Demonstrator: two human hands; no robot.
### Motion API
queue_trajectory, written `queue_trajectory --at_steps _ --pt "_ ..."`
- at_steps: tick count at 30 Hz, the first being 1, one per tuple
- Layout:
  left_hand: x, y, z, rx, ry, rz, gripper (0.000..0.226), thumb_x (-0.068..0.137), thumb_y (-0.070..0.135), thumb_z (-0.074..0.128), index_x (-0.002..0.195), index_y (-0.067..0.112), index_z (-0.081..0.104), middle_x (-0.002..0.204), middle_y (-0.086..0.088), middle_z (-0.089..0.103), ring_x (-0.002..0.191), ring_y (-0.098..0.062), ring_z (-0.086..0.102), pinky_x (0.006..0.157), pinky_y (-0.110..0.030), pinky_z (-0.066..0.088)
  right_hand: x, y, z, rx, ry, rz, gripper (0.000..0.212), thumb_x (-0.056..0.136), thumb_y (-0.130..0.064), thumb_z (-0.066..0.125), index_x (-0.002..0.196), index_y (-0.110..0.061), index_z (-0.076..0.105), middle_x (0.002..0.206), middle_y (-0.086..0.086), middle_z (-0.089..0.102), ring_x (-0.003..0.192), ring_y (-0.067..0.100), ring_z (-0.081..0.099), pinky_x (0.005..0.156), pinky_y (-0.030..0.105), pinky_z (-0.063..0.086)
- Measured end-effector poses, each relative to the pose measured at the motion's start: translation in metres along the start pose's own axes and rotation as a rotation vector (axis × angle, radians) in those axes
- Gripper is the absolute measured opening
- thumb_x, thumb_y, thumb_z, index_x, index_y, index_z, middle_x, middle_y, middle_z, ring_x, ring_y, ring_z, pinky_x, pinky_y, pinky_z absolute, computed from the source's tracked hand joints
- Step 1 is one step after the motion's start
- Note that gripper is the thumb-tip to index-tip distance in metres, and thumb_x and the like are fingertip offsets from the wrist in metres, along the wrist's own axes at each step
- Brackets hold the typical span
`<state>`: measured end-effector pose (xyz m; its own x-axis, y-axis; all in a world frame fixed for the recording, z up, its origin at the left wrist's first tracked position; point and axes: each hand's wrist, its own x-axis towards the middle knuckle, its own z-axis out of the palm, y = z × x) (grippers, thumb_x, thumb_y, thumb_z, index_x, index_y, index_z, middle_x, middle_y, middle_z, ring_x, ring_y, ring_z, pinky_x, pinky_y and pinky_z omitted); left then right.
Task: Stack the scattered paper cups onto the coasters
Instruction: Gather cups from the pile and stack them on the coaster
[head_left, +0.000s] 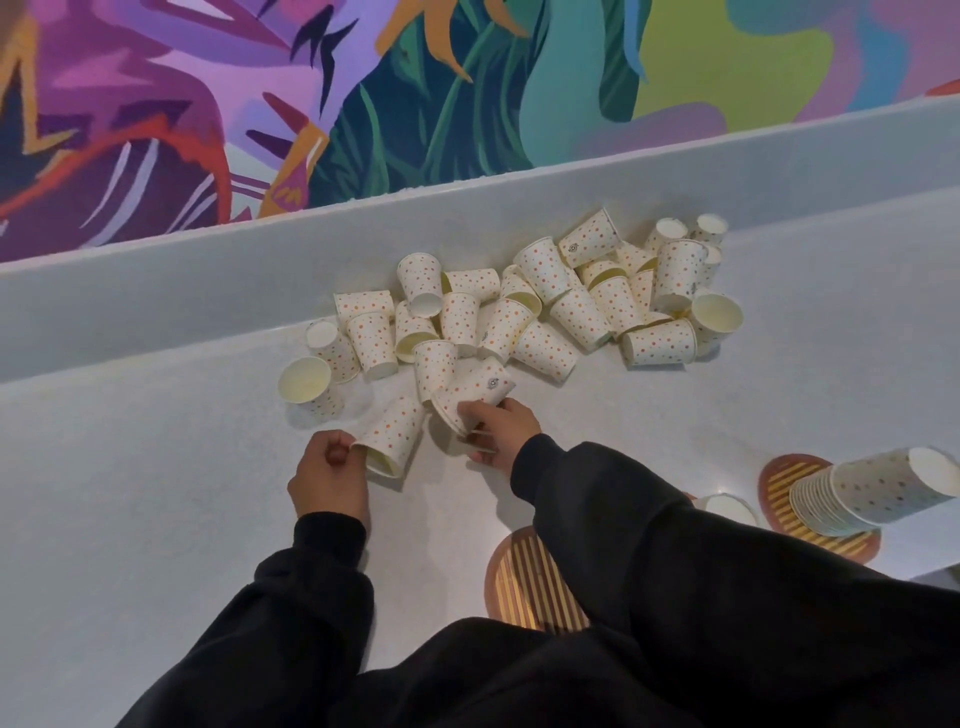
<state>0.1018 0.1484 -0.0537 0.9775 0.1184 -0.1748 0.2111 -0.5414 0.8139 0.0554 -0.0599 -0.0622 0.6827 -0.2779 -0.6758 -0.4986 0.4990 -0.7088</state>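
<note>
We see the left hand (327, 480) at the near edge of the heap, thumb and fingers pinching the rim of a dotted cup (392, 436). It lies on its side with its mouth turned towards that hand. Just beside it, the right hand (501, 434) is curled round what looks like a few nested cups (475, 392), with several rims showing at the mouth end. On the outer one we make out a small round dark emblem (492, 383), too small for us to read.

Beyond the hands, the scattered cups (561, 312) lie across the white counter (156, 467). Most are tipped on their sides and overlapping, a few stand upright, and all are white with orange and yellow dots. One at the back, the tilted cup (589, 241), carries the same round mark, again illegible.

Nearer to us and to the right, a round striped coaster (524, 577) lies flat, partly hidden by the black sleeve (623, 509). Farther right a second coaster (784, 475) bears a tall stack (878, 488) of nested cups set base-up. Between the two coasters we see the rim of a lone cup (727, 508) behind the right arm; we cannot tell what it rests on.

A pale upstand (156, 291) runs behind the heap, below a painted mural (208, 104) in purple, green and orange. We find no readable writing on it.
</note>
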Motion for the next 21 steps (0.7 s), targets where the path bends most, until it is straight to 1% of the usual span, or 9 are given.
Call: queue_trajectory --at_steps 2,4,6,8,10,12,14,17,21 --pt "-0.002 0.002 -0.001 -0.093 -0.022 0.004 0.018 0.091 0.011 0.064 0.087 0.029 0.067 0.089 0.004 0.072 0.088 -0.022 0.069 0.079 -0.035 0.057 -0.006 -0.003 -0.001 0.117 -0.037 0.025 0.038 0.087 -0.028 0.079 0.12 -0.014 0.064 0.107 0.008 0.071 0.097 0.029 0.073 0.075 0.04 0.059" --pt "-0.007 0.008 -0.002 -0.173 -0.078 -0.001 0.028 0.085 0.004 0.064 0.082 0.032 0.07 0.089 0.007 0.073 0.088 -0.023 0.07 0.084 -0.045 0.06 -0.017 -0.008 -0.002 0.191 -0.087 0.039 0.036 0.088 -0.028 0.078 0.118 -0.012 0.065 0.1 0.01 0.068 0.094 0.029 0.071 0.073 0.042 0.059" --pt "-0.015 0.016 0.0 -0.2 -0.105 0.045 0.032 0.083 -0.001 0.062 0.081 0.03 0.072 0.088 0.011 0.073 0.087 -0.023 0.068 0.082 -0.046 0.058 -0.028 -0.012 -0.002 0.22 -0.131 0.044 0.038 0.09 -0.027 0.077 0.122 -0.012 0.063 0.104 0.012 0.068 0.097 0.029 0.071 0.072 0.041 0.059" --pt "-0.023 0.025 0.005 -0.229 -0.13 0.08 0.034 0.084 -0.004 0.059 0.081 0.027 0.073 0.084 0.012 0.072 0.084 -0.024 0.067 0.077 -0.044 0.058 -0.04 -0.015 -0.001 0.225 -0.164 0.043 0.042 0.091 -0.024 0.075 0.129 -0.012 0.059 0.115 0.014 0.067 0.103 0.029 0.069 0.081 0.043 0.059" --pt "-0.033 0.034 0.012 -0.301 -0.153 0.069 0.033 0.087 -0.008 0.058 0.085 0.021 0.073 0.082 0.008 0.073 0.082 -0.026 0.069 0.07 -0.04 0.061 -0.053 -0.016 -0.002 0.208 -0.182 0.043 0.047 0.091 -0.022 0.075 0.133 -0.013 0.056 0.12 0.014 0.066 0.108 0.029 0.067 0.092 0.047 0.057" --pt "-0.042 0.042 0.019 -0.388 -0.156 0.041 0.027 0.088 -0.009 0.061 0.09 0.014 0.074 0.085 0.0 0.075 0.082 -0.029 0.072 0.069 -0.038 0.062 -0.063 -0.015 -0.006 0.159 -0.194 0.022 0.048 0.09 -0.022 0.076 0.134 -0.013 0.058 0.119 0.012 0.067 0.112 0.029 0.066 0.095 0.05 0.058" --pt "-0.052 0.052 0.024 -0.463 -0.155 0.021 0.02 0.089 -0.007 0.067 0.094 0.01 0.075 0.089 -0.005 0.076 0.084 -0.029 0.075 0.071 -0.037 0.063 -0.074 -0.016 -0.014 0.121 -0.204 -0.004 0.047 0.088 -0.023 0.078 0.132 -0.015 0.061 0.121 0.009 0.069 0.113 0.028 0.067 0.094 0.053 0.059" --pt "-0.073 0.066 0.032 -0.558 -0.181 0.039 0.019 0.089 -0.003 0.072 0.094 0.014 0.078 0.092 -0.006 0.078 0.087 -0.029 0.075 0.076 -0.038 0.063 -0.088 -0.021 -0.033 0.058 -0.184 -0.072 0.054 0.081 -0.025 0.083 0.131 -0.023 0.062 0.127 0.006 0.068 0.115 0.03 0.066 0.088 0.054 0.061" --pt "-0.103 0.087 0.048 -0.736 -0.272 0.006 0.024 0.093 -0.006 0.063 0.11 0.004 0.076 0.107 -0.013 0.077 0.098 -0.031 0.075 0.079 -0.038 0.063 -0.107 -0.032 -0.063 0.069 -0.15 -0.201 0.06 0.075 -0.021 0.086 0.13 -0.017 0.063 0.119 0.009 0.074 0.107 0.032 0.072 0.079 0.041 0.063"
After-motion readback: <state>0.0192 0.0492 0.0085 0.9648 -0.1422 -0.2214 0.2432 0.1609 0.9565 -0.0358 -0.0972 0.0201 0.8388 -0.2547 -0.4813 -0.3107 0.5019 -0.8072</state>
